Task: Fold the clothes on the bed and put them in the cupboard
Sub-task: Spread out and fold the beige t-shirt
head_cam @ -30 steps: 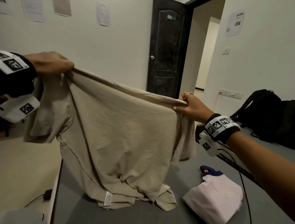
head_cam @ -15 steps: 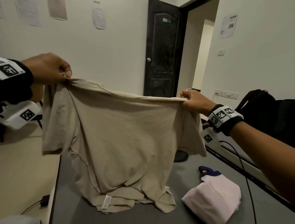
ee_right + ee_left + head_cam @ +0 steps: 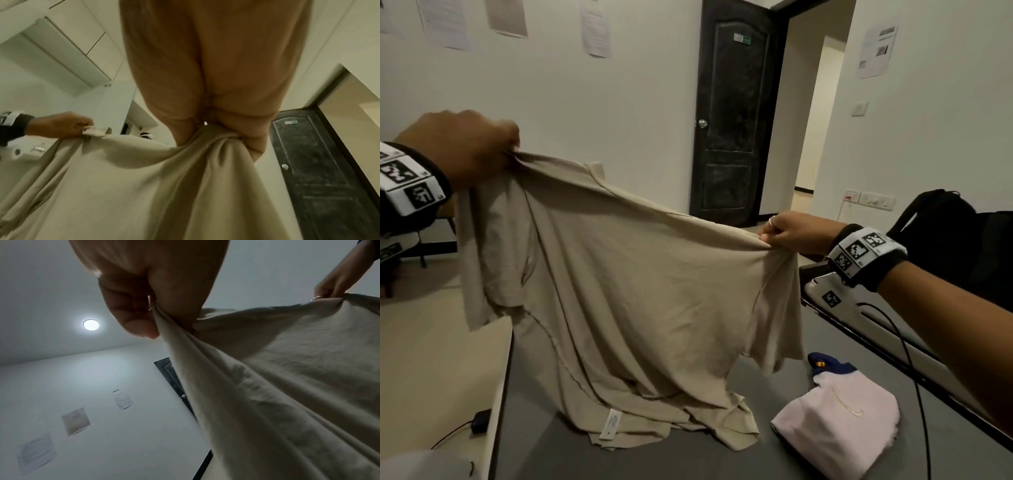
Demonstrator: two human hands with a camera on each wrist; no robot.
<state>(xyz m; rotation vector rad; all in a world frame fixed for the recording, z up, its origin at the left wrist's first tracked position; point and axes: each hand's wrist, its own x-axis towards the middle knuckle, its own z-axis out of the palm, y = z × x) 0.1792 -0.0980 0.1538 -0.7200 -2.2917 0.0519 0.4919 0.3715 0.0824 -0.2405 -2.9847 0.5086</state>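
Beige T-shirt (image 3: 640, 301) held up over the grey bed (image 3: 544, 445), stretched between two hands by its shoulder seams. Left hand (image 3: 462, 147) raised high at the shirt's left shoulder, fingers and thumb pinched tight on a bunch of fabric; seen from the left wrist view as cloth squeezed between thumb and curled fingers (image 3: 131, 318). Right hand (image 3: 796, 231) lower, at the shirt's right shoulder, fingers closed round a gathered knot of cloth, a ring on one finger; confirmed in the right wrist view, where fabric fans downward out of the fist (image 3: 216, 113). Top edge of the shirt slanting down from the left hand to the right, taut between them. Both short sleeves hanging loose outside the grips. Lower hem crumpled and touching the bed below the shirt, a white care label (image 3: 612, 423) showing on it. Shirt appears inside out, seams visible along the side.

Folded pink garment (image 3: 839, 425) lying on the bed to the right of the shirt's hem, apart from it, with a dark blue item (image 3: 825, 365) tucked just behind its far end. Black cable (image 3: 914, 377) running across the bed past the pink garment. Black backpack (image 3: 941, 222) beyond the right hand, near the wall. Dark door (image 3: 732, 116) behind the shirt, with papers (image 3: 595, 27) stuck on the wall above the shirt
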